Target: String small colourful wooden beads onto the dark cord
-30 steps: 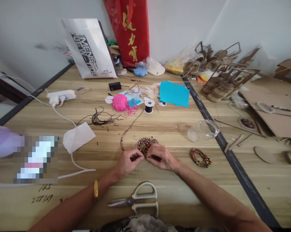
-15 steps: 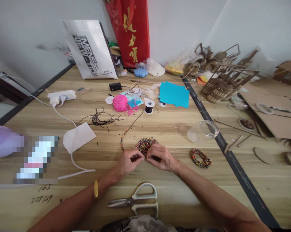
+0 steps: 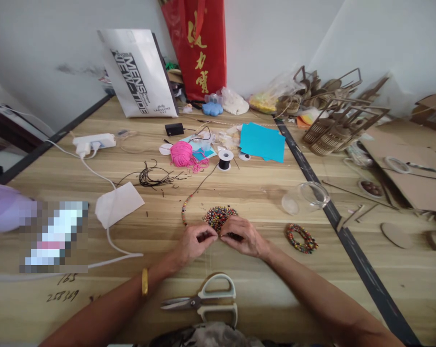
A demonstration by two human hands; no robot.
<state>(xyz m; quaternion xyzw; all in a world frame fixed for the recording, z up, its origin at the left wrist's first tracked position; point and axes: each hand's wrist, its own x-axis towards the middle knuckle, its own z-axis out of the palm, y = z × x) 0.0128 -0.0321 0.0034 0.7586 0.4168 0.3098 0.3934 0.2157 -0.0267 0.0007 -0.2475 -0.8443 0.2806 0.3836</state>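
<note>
My left hand [image 3: 194,246] is closed in a pinch at the end of a beaded cord. The strung beads [image 3: 183,211] curve up from this hand, and the bare dark cord runs on to a white spool [image 3: 225,166] of black cord. My right hand [image 3: 245,237] pinches a tiny item, apparently a bead, its fingertips almost touching the left ones. Just beyond both hands lies a pile of loose multicoloured beads [image 3: 218,215], partly hidden by the right hand. A coiled bead strand [image 3: 310,246] rests to the right. White-handled scissors [image 3: 194,302] lie nearest my body.
Behind the spool are pink yarn [image 3: 182,154] and blue sheets [image 3: 263,143]. Black cord scraps [image 3: 155,177], white paper [image 3: 120,205] and a power strip [image 3: 95,142] lie left. A clear jar [image 3: 314,195] stands right, before wooden baskets [image 3: 332,132]. Bags line the wall.
The view has shifted very slightly. Both hands keep their pinches at the same spot, with fingertips close together; nothing else has visibly moved.
</note>
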